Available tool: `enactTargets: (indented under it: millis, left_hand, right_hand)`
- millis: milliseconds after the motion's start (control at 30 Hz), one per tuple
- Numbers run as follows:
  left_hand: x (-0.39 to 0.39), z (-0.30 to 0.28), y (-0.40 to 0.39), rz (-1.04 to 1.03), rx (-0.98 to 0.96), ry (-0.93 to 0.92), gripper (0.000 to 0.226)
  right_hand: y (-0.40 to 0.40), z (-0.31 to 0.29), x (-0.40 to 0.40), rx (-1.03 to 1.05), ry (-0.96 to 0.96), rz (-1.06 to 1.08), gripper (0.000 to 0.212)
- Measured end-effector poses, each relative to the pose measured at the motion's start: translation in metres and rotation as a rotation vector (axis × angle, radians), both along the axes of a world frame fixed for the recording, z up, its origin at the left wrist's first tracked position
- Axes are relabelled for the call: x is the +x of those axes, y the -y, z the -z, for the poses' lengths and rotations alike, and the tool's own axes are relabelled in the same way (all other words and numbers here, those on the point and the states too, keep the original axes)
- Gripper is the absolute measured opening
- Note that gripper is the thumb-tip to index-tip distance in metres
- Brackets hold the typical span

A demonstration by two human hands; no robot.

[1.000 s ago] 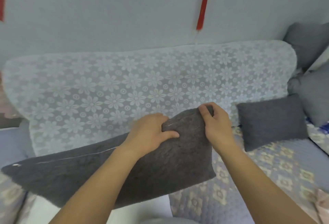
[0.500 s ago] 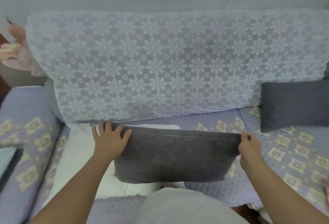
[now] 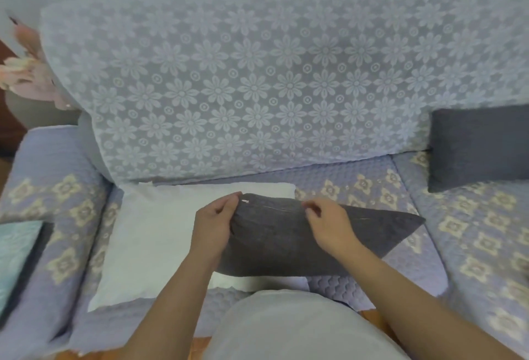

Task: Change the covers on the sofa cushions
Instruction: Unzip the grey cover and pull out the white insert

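The dark grey cushion cover (image 3: 289, 242) lies on the seat of the sofa (image 3: 472, 248), directly in front of the person, with its left part resting over a white cushion insert (image 3: 148, 239) and its right corner tapering to a point on the quilted seat. A thin pale zipper line runs along the cover's upper edge, and a small light zipper pull (image 3: 245, 201) shows near the upper left corner.

The left hand (image 3: 214, 223) holds the cover's left end: its fingers (image 3: 230, 200) are curled together over the top corner, bunching the fabric just beside the zipper pull. The right hand (image 3: 329, 225) rests on the cover's upper edge further right, with its fingers (image 3: 312, 208) bent and drawn together at the zipper line; they seem to pinch the fabric there, though the fingertips themselves are too blurred to tell exactly what they catch. Both forearms reach in from the bottom of the view, over the person's pale grey clothing.

The white insert lies flat on the left part of the seat, its far edge close to the backrest. A lace throw (image 3: 257, 87) with a flower pattern drapes the whole backrest. A second dark grey cushion (image 3: 481, 145) leans against the backrest at the right, well apart from the hands. The seat and the left armrest carry a lavender quilted covering with cream flower motifs. A pale turquoise quilted piece (image 3: 14, 256) sits at the far left edge, beside the armrest, and something pink and blurred (image 3: 25, 73) shows beyond the sofa's upper left corner.
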State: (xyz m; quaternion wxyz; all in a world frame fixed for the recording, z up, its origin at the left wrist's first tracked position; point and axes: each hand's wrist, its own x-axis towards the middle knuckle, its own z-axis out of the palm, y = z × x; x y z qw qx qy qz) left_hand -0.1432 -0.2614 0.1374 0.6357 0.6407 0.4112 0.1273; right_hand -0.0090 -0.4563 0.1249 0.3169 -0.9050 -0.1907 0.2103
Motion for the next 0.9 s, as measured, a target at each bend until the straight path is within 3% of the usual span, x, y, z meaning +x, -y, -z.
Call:
enactTargets:
  millis: [100, 167, 233, 400, 567, 767, 900]
  left_hand:
    - [0.002, -0.020, -0.001, 0.108, 0.359, 0.030, 0.018]
    - [-0.001, -0.027, 0.000, 0.163, 0.479, 0.080, 0.019]
    - [-0.004, -0.031, 0.008, 0.225, 0.469, 0.088, 0.023]
    - [-0.009, -0.030, 0.030, 0.215, 0.323, 0.026, 0.017]
    - [0.004, -0.027, 0.031, 0.293, 0.384, -0.105, 0.018]
    - [0.047, -0.024, 0.042, 0.196, 0.349, -0.263, 0.034]
    - [0.091, -0.037, 0.026, 0.333, 0.315, -0.354, 0.032]
  right_hand:
    - [-0.037, -0.022, -0.027, 0.228, 0.127, -0.091, 0.022]
    - [-0.046, -0.027, -0.034, 0.249, 0.114, -0.170, 0.026]
    - [-0.049, -0.032, -0.034, 0.215, 0.095, -0.230, 0.034]
    - [-0.045, -0.036, -0.035, 0.165, 0.263, -0.313, 0.012]
    - [-0.038, -0.025, -0.035, 0.107, 0.251, -0.303, 0.015]
    - [-0.041, -0.028, -0.030, -0.024, 0.267, -0.185, 0.023]
    - [-0.047, -0.036, -0.016, -0.056, 0.304, -0.062, 0.027]
